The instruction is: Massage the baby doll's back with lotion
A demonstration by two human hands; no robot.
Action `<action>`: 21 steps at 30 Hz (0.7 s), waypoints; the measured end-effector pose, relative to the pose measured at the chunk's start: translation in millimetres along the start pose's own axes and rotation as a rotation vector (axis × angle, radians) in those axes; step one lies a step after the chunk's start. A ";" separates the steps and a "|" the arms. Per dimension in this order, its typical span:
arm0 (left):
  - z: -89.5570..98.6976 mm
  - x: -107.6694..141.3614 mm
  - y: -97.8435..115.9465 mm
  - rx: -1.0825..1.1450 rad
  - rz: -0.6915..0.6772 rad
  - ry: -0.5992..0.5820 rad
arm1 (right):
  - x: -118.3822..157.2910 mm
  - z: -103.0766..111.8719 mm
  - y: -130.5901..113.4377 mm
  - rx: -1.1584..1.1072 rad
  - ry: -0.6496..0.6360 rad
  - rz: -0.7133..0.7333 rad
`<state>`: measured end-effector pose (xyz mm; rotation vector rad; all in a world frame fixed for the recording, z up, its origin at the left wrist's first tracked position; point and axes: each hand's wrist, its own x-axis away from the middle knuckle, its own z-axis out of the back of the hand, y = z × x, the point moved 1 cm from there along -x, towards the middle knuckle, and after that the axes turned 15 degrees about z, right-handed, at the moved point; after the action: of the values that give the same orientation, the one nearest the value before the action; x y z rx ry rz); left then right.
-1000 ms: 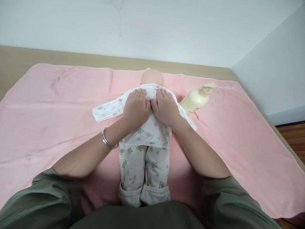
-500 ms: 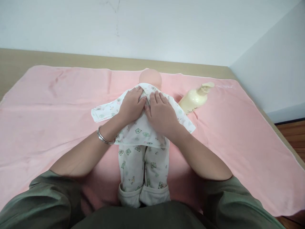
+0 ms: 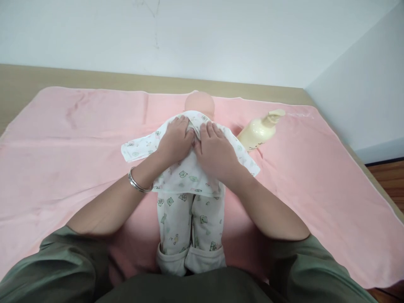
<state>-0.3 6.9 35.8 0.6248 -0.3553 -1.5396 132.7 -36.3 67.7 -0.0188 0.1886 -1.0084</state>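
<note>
A baby doll (image 3: 199, 103) lies with its bald head toward the wall; its face is not in view. It wears a white printed top (image 3: 186, 174) with the sleeves spread out, and matching trousers (image 3: 175, 219) with turned-up cuffs. My left hand (image 3: 176, 139) rests flat on the left side of the doll's upper body, fingers stretched toward the head. On the right side lies my right hand (image 3: 217, 148), also flat with its fingers extended. The two thumbs nearly meet over a fold in the cloth. A silver bangle (image 3: 138, 182) circles my left wrist.
Beside the doll's right-hand sleeve a cream pump bottle (image 3: 259, 131) lies tilted on the pink cloth (image 3: 315, 181). The cloth covers most of a wooden table (image 3: 104, 79). A white wall (image 3: 202, 38) stands behind it, another at the right.
My right hand has shifted very slightly to the right, and the fold between my thumbs looks a little more gathered. The doll and the bottle stay in place.
</note>
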 end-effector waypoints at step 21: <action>-2.6 21.8 11.0 -0.079 0.002 0.052 | 0.6 8.1 0.0 0.042 0.022 0.076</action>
<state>10.6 -15.0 36.4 0.6010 -0.2547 -1.5250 134.3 -37.4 75.5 0.0373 0.1866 -0.9373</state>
